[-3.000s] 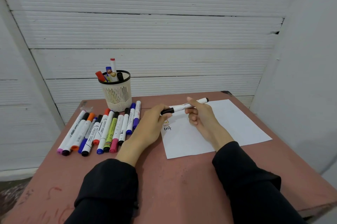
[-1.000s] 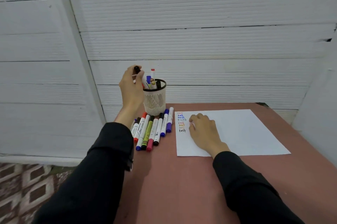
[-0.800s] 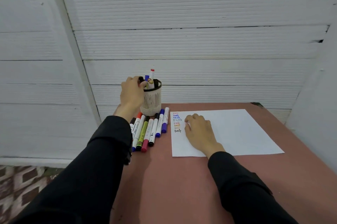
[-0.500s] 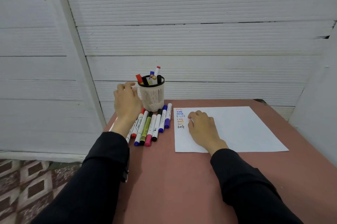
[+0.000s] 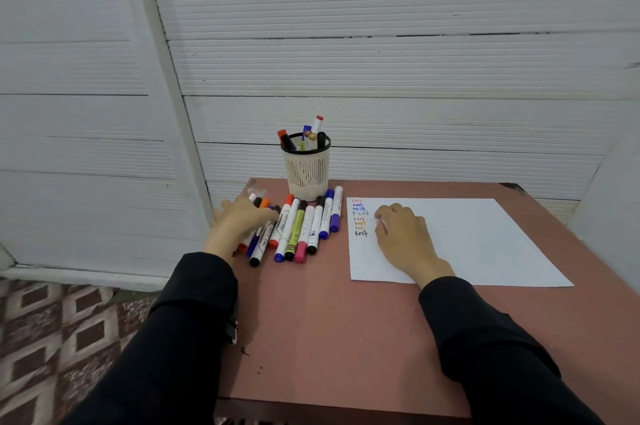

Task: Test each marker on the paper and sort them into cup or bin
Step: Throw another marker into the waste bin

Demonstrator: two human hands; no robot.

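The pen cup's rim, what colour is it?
Black. The rim tops a cream slotted cup, seen clearly in the head view.

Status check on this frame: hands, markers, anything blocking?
Left hand open, reaching over the row of markers, none gripped. Right hand resting on paper. Cup holds several markers. Nothing in the way.
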